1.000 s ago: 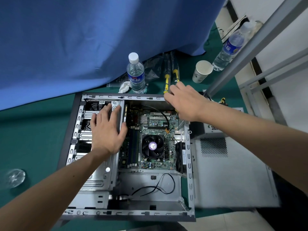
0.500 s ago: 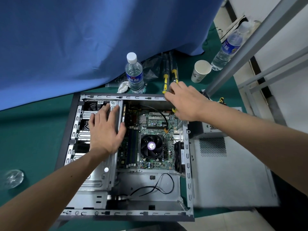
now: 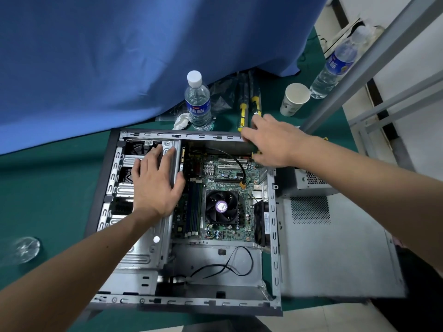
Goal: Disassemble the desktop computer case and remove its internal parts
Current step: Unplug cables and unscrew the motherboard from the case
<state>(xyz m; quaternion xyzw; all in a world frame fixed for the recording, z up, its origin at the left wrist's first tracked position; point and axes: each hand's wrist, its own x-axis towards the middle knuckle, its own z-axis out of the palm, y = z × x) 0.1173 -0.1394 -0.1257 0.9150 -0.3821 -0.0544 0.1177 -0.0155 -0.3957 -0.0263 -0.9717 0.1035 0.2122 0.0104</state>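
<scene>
The open desktop case [image 3: 273,212] lies flat on the green table. Inside it are the motherboard [image 3: 227,178] with its black CPU fan [image 3: 221,207] and, on the left, a silver drive cage [image 3: 148,245]. My left hand [image 3: 155,185] rests flat on the cage with its fingers spread. My right hand [image 3: 273,142] is at the case's far right corner. Its fingers curl around the edge of a green expansion card [image 3: 252,144], most of which the hand hides. A black cable loops loose in the case's near bay.
The removed side panel [image 3: 335,248] and a grey power supply [image 3: 311,180] lie right of the case. Behind it stand a water bottle [image 3: 197,104], yellow-handled screwdrivers [image 3: 242,113], a paper cup [image 3: 293,99] and a second bottle [image 3: 335,65]. Blue cloth [image 3: 119,56] hangs at the back.
My right hand has shifted slightly away from me at the far corner of the case. My left hand stays on the drive cage.
</scene>
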